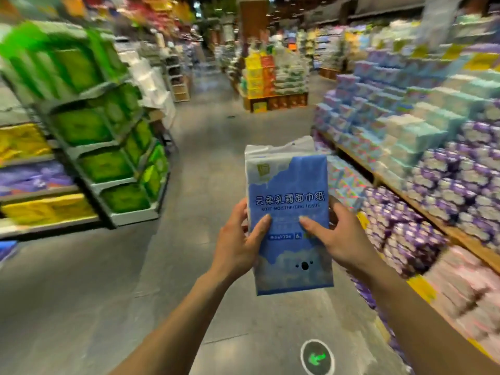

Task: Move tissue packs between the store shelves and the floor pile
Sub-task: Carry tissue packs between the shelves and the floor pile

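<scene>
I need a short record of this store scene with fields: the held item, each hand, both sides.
held item: blue plastic tissue pack, upright over the grey floor
left hand: grips the pack's left edge, thumb on front
right hand: grips its right edge, thumb on front
left side: green packs on grey shelves
right side: purple packs on a wooden display
floor mark: round sticker with a green arrow

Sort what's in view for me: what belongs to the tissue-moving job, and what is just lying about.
Job: blue tissue pack, gripped upright by the left hand and right hand; stacked packs on the right shelves.
Just there: green packs on the left rack; yellow and orange display down the aisle; green arrow sticker on the floor.
</scene>
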A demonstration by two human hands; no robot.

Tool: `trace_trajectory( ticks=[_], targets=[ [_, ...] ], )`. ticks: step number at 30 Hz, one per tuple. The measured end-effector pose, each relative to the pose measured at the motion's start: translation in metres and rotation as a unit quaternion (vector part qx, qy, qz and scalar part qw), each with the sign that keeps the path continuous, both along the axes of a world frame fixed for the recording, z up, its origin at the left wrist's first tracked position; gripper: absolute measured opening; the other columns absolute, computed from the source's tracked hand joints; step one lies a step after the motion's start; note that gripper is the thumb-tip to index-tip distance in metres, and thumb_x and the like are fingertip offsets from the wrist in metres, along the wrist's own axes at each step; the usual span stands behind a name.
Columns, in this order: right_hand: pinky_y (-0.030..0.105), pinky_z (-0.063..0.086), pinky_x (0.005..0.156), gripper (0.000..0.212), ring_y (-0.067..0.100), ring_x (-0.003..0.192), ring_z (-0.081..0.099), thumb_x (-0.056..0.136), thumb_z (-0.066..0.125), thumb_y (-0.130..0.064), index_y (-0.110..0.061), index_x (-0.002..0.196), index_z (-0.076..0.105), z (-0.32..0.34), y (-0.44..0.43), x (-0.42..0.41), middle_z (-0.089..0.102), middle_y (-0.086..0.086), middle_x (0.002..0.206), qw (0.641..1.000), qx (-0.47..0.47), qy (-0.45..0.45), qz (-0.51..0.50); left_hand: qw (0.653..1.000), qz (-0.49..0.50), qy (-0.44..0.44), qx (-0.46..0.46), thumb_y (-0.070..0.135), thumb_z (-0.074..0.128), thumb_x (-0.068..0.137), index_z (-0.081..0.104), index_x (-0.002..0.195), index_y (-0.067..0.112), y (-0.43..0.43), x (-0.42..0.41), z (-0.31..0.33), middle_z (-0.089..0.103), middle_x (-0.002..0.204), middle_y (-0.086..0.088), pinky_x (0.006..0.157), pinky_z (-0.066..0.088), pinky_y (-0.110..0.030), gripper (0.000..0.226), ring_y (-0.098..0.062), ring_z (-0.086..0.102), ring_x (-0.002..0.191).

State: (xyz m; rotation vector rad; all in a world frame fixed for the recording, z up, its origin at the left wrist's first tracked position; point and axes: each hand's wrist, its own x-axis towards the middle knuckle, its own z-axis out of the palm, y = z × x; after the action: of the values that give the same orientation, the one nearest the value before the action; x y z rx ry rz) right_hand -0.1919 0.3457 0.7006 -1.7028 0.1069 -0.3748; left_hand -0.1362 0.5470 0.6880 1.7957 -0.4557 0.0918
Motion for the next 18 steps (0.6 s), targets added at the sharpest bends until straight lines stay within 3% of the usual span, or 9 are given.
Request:
trace_trajectory(
  ticks=[3,7,13,18],
  targets=[
    [0.022,0.059,0.069,0.025,0.0,0.085,0.072,0.085,0.079,-0.015,-0.022,0.105,0.064,0.012,0.041,0.066,0.075,-0.005,0.106,0.997,0.001,-0.004,0.077,0.997,0.075,0.0,-0.018,0.045,0.066,0.093,0.052,0.139,0.023,0.047,0.034,0.009,0.071,0.123,0.01,0.086,0.061,-0.046,0.053,-0.012,0.072,0.106],
    [0.024,0.059,0.07,0.038,0.01,0.093,0.074,0.085,0.078,-0.011,-0.019,0.119,0.063,0.037,0.102,0.151,0.077,-0.004,0.107,0.976,0.015,-0.033,0.214,0.983,0.179,-0.024,-0.032,0.041,0.068,0.091,0.053,0.137,0.022,0.105,0.076,0.032,0.073,0.116,0.017,0.084,0.062,-0.04,0.052,-0.005,0.072,0.102],
    [0.031,0.062,0.075,0.039,0.014,0.096,0.074,0.085,0.076,-0.01,-0.026,0.118,0.064,0.068,0.199,0.26,0.077,-0.006,0.106,0.928,0.018,-0.062,0.367,0.941,0.333,-0.041,-0.044,0.062,0.068,0.082,0.054,0.135,0.027,0.19,0.129,0.056,0.073,0.117,0.013,0.086,0.061,-0.043,0.064,-0.007,0.072,0.103],
    [0.03,0.062,0.072,0.042,0.015,0.095,0.074,0.085,0.076,-0.008,-0.024,0.122,0.063,0.076,0.289,0.327,0.078,-0.006,0.105,0.894,0.026,-0.067,0.442,0.91,0.411,-0.043,-0.035,0.052,0.066,0.085,0.054,0.137,0.025,0.262,0.164,0.067,0.073,0.118,0.011,0.084,0.062,-0.035,0.061,-0.003,0.072,0.098]
  ],
)
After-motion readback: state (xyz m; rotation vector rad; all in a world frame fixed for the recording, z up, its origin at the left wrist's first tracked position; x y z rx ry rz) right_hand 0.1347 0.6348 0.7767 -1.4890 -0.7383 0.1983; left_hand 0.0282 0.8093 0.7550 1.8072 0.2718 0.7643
